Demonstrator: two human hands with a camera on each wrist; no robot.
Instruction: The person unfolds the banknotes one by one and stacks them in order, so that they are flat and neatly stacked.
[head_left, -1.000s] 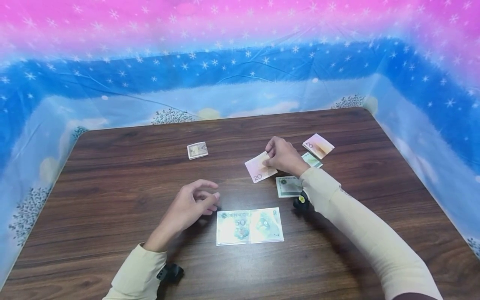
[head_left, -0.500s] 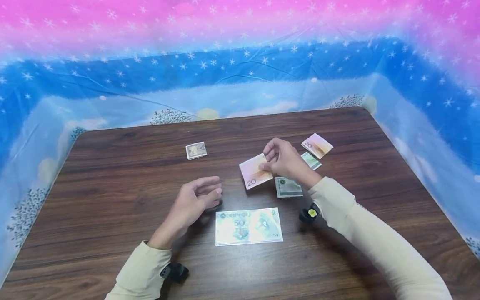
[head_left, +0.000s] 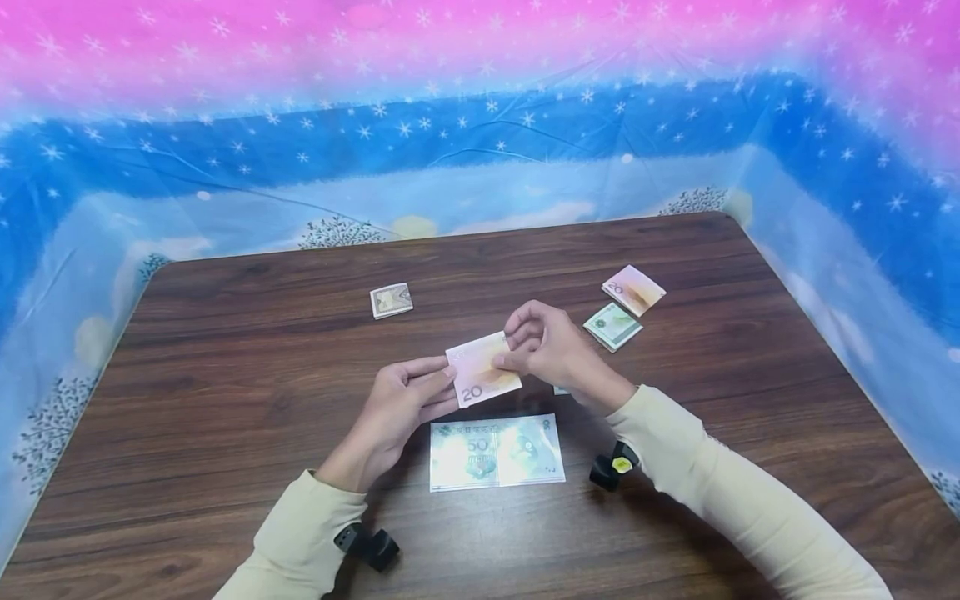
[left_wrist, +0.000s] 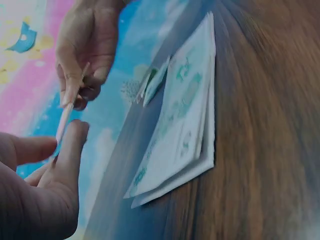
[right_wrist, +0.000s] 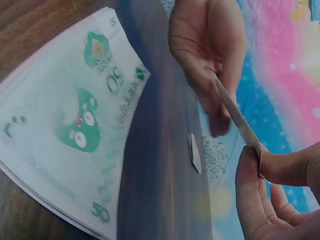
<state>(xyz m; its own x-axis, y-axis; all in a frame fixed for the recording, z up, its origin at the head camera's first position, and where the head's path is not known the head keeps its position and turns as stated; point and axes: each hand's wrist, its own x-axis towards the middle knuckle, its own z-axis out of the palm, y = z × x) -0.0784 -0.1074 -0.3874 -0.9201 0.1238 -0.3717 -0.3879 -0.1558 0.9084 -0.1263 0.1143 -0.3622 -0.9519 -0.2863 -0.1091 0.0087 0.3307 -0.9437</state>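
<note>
Between both hands, above the table, is a folded pink-and-orange play banknote (head_left: 480,377) marked 20. My right hand (head_left: 555,354) pinches its right side between thumb and fingers. At the left edge, my left hand (head_left: 397,412) has its thumb on top and its fingers beneath, pinching it. Edge-on, the folded note (right_wrist: 240,117) shows as a thin strip in the right wrist view. Below the hands lies a stack of green-and-white banknotes (head_left: 497,452) marked 50, with a crease across the middle.
Towards the back right lie another folded 20 note (head_left: 633,289) and a folded green note (head_left: 613,326). A folded brownish note (head_left: 392,301) lies at the back left. The right wrist mostly covers another green note (head_left: 561,390). Patterned cloth (head_left: 450,125) surrounds the wooden table (head_left: 225,375).
My right hand has brought the folded 20 note left and nearer, lifting it from the table. My left hand has moved right and taken hold of its left edge.
</note>
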